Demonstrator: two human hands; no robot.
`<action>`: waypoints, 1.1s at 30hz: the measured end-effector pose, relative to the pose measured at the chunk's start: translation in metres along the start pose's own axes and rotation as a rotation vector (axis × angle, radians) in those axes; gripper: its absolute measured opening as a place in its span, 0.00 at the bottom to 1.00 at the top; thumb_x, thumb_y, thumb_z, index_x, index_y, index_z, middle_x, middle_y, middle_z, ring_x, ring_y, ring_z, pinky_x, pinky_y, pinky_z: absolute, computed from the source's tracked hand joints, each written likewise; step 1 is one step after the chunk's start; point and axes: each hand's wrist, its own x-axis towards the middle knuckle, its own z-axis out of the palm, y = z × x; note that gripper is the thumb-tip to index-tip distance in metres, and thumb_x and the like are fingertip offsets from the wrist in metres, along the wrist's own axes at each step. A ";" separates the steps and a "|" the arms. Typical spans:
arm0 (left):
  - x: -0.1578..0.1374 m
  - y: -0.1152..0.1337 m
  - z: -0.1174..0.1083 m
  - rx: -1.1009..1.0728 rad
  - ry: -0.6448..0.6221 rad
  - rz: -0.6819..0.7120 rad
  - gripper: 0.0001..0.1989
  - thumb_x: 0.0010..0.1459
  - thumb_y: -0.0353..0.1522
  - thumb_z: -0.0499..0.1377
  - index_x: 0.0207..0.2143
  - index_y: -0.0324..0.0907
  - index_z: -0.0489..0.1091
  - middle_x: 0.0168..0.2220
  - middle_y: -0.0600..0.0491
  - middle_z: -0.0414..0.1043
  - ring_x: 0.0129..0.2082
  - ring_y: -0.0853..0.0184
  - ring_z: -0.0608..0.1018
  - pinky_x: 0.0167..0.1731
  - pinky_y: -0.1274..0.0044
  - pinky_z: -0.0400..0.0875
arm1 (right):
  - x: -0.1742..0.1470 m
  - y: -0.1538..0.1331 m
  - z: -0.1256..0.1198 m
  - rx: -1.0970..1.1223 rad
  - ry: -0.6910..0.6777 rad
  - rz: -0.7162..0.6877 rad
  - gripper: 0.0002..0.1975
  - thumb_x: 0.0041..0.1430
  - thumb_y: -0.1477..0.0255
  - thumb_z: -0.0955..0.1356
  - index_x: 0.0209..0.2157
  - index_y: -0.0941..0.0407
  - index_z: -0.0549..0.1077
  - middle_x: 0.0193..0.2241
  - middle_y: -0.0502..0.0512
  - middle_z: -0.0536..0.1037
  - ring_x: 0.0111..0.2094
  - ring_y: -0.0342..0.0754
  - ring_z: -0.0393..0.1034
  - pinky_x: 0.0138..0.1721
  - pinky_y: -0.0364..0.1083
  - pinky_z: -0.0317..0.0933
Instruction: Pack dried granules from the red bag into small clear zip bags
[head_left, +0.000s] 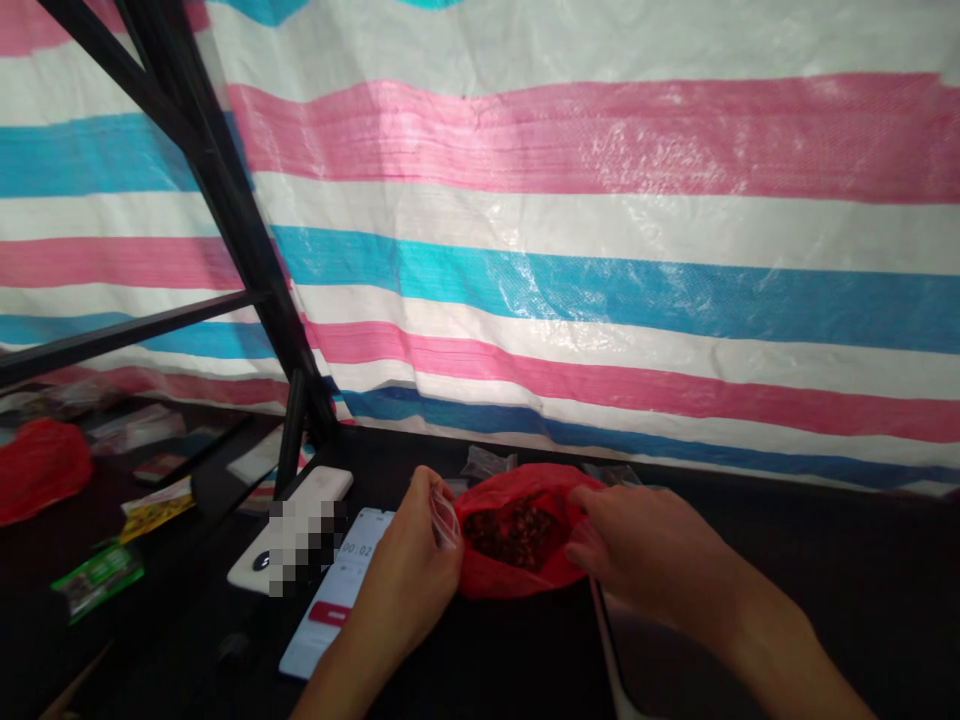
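A red plastic bag (487, 582) is held with its mouth open towards me above the black table. Inside lie many small dark reddish-brown pieces (517, 530), too blurred to name. My left hand (416, 560) is closed at the bag's left edge, with crumpled clear plastic (444, 520) showing between thumb and fingers. Whether it also grips the red rim is hard to see. On the other side my right hand (637, 535) pinches the bag's right rim between thumb and fingers. A phone with a lit timer screen (360, 550) lies under and beside my left forearm.
Left of that phone is a white device (330, 490), partly pixelated. A dark-screened tablet or phone (652, 660) lies below my right hand. Small clear bags (487, 462) sit behind the red bag. Green (101, 580) and yellow (157, 510) packets lie left, past a black frame post (240, 220).
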 end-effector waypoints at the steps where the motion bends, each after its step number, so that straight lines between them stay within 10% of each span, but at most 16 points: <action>1: -0.001 0.000 -0.002 0.064 -0.017 -0.019 0.14 0.51 0.23 0.55 0.38 0.47 0.59 0.29 0.59 0.66 0.26 0.66 0.74 0.28 0.77 0.64 | -0.003 0.001 -0.002 0.016 0.009 -0.016 0.10 0.65 0.65 0.67 0.42 0.55 0.77 0.38 0.61 0.84 0.41 0.63 0.80 0.39 0.52 0.66; 7: -0.031 0.005 0.012 0.383 0.210 0.066 0.13 0.60 0.36 0.58 0.44 0.46 0.57 0.46 0.48 0.63 0.39 0.57 0.78 0.34 0.70 0.70 | 0.010 -0.017 0.000 0.155 0.132 -0.220 0.13 0.67 0.72 0.65 0.51 0.55 0.75 0.51 0.60 0.79 0.52 0.58 0.74 0.51 0.53 0.65; 11: -0.043 0.010 0.036 0.525 0.101 -0.086 0.07 0.65 0.38 0.53 0.39 0.47 0.57 0.41 0.49 0.66 0.32 0.57 0.79 0.26 0.73 0.63 | 0.034 -0.032 0.013 0.056 0.057 -0.297 0.15 0.61 0.80 0.67 0.49 0.60 0.77 0.56 0.65 0.75 0.60 0.60 0.65 0.61 0.54 0.56; 17: -0.033 0.001 0.037 0.329 0.058 -0.087 0.12 0.56 0.21 0.52 0.36 0.47 0.58 0.36 0.54 0.68 0.28 0.63 0.77 0.25 0.76 0.55 | 0.037 -0.023 0.023 0.004 -0.086 -0.160 0.16 0.53 0.84 0.68 0.42 0.60 0.82 0.47 0.67 0.82 0.51 0.60 0.76 0.50 0.50 0.66; 24: -0.026 -0.008 -0.008 0.239 0.170 -0.179 0.10 0.59 0.26 0.54 0.41 0.49 0.60 0.31 0.55 0.71 0.29 0.59 0.78 0.29 0.73 0.62 | 0.007 -0.010 0.009 0.106 -0.030 -0.102 0.10 0.63 0.69 0.69 0.43 0.55 0.80 0.44 0.62 0.83 0.45 0.60 0.79 0.45 0.52 0.68; 33: -0.038 0.010 -0.003 -0.224 0.149 0.181 0.09 0.60 0.35 0.62 0.41 0.47 0.64 0.35 0.57 0.70 0.32 0.67 0.75 0.34 0.77 0.71 | 0.017 -0.017 0.015 0.187 -0.051 -0.327 0.13 0.57 0.83 0.66 0.39 0.57 0.80 0.45 0.59 0.81 0.49 0.56 0.75 0.51 0.49 0.65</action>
